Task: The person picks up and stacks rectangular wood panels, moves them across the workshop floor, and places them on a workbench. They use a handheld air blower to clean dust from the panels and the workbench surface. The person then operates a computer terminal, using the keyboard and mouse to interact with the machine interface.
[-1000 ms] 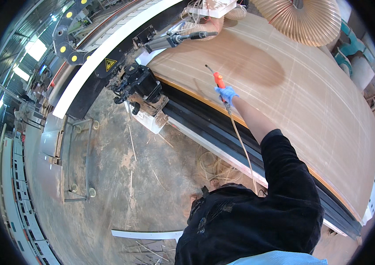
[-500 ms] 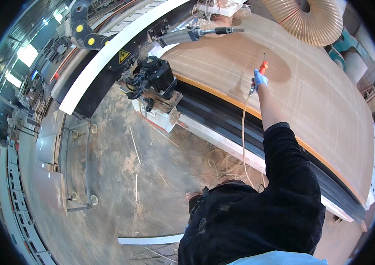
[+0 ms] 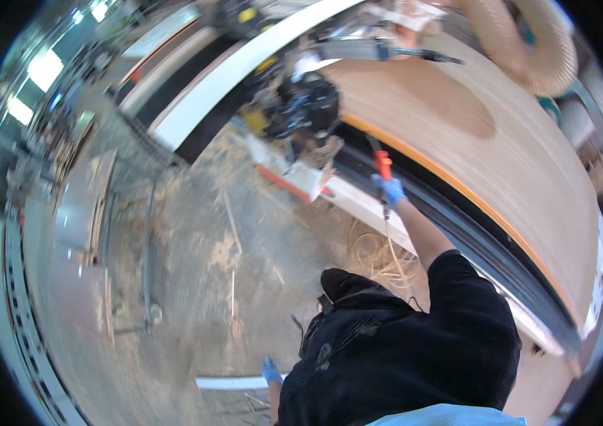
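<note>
My right hand [image 3: 391, 190], in a blue glove, is wrapped round a red air blow gun [image 3: 383, 163]. The gun's thin nozzle points up and away, over the dark rail along the machine's near side. From its lower end a pale air hose [image 3: 391, 245] hangs to coils on the floor. Beyond the gun lies a large wooden board [image 3: 514, 170] with an orange edge and a darker patch near its far side. My left hand [image 3: 271, 371], also gloved in blue, hangs low beside my body, next to a white strip [image 3: 234, 383]; its fingers are too blurred to read.
A black motor unit [image 3: 312, 103] sits at the machine's near left corner, under the white gantry beam [image 3: 244, 64]. A thick ribbed duct [image 3: 553, 60] hangs at the far right. Thin wood strips [image 3: 233, 224] and dust lie on the floor; a metal frame [image 3: 149, 255] stands left.
My right hand has drawn the blow gun back from over the board, to the left and toward me. My left hand has come into view low down. The whole view has shifted.
</note>
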The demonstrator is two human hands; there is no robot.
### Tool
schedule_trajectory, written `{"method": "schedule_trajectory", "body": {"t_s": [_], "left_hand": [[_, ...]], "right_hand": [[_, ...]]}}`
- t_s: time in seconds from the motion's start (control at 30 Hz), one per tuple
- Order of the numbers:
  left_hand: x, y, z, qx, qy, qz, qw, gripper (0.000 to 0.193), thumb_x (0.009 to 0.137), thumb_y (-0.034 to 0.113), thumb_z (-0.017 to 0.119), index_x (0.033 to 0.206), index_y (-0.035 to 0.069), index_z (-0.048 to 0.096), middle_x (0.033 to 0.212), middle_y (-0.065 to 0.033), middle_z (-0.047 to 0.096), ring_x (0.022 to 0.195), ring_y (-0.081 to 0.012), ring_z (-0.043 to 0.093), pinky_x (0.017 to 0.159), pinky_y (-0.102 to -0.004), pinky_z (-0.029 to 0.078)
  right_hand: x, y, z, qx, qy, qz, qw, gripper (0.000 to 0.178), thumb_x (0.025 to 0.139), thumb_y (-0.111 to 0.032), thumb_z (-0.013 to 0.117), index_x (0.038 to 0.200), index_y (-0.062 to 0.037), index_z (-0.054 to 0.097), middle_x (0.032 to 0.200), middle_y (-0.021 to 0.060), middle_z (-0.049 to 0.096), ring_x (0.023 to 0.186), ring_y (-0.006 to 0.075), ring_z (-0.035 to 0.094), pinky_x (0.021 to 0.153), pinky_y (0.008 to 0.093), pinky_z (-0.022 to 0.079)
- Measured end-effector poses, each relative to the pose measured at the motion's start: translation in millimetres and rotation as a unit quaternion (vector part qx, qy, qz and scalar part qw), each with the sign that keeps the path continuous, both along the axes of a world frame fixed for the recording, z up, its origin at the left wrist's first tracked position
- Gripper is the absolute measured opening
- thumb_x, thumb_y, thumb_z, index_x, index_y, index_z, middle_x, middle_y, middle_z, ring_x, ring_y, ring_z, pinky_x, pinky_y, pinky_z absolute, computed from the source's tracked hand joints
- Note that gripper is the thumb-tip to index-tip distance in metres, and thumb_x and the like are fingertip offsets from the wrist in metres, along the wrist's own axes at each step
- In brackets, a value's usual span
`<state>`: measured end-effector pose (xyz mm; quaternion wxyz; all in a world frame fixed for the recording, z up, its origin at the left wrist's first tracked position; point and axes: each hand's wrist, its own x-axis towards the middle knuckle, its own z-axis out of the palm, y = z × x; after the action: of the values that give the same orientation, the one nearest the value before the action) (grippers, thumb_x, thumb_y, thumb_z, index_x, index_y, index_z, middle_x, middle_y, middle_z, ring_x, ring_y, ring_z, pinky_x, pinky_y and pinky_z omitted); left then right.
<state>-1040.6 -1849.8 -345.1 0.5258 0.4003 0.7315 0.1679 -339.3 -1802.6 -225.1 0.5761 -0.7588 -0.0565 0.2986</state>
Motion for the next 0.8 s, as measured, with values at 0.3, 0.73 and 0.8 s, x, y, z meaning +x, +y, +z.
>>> {"method": "schedule_trajectory", "body": {"t_s": [0.3, 0.73, 0.8], "left_hand": [[62.1, 125.6, 1.7, 0.004, -0.039, 0.095, 0.995, 0.042, 0.091, 0.036, 0.055, 0.11, -0.001, 0.061, 0.098, -0.0086, 0.064, 0.09, -0.0177, 0.055, 0.083, -0.0324, 0.044], [82.0, 270.0, -24.8, -0.058, 0.004, 0.072, 0.996, 0.049, 0.09, 0.041, 0.054, 0.117, 0.001, 0.059, 0.117, -0.0149, 0.061, 0.11, -0.0264, 0.056, 0.095, -0.0347, 0.041], [82.4, 297.6, -22.3, -0.065, -0.004, 0.037, 0.997, 0.048, 0.091, 0.041, 0.053, 0.117, 0.001, 0.059, 0.117, -0.0144, 0.062, 0.109, -0.0256, 0.056, 0.094, -0.0343, 0.041]], "right_hand": [[-113.1, 68.5, -40.8, -0.126, -0.063, 0.265, 0.954, 0.029, 0.082, -0.025, 0.069, 0.101, -0.0053, 0.061, 0.065, -0.0008, 0.054, 0.051, 0.0075, 0.047, 0.047, 0.0264, 0.039], [-143.7, 228.5, -83.8, -0.05, -0.133, 0.331, 0.933, 0.021, 0.085, -0.023, 0.067, 0.096, -0.0068, 0.058, 0.065, -0.0018, 0.053, 0.05, 0.0067, 0.044, 0.044, 0.0244, 0.037], [-157.6, 246.1, -67.1, -0.078, -0.043, 0.301, 0.949, 0.024, 0.084, -0.025, 0.068, 0.097, -0.008, 0.057, 0.065, -0.0014, 0.053, 0.047, 0.0067, 0.043, 0.041, 0.0245, 0.035]]}}
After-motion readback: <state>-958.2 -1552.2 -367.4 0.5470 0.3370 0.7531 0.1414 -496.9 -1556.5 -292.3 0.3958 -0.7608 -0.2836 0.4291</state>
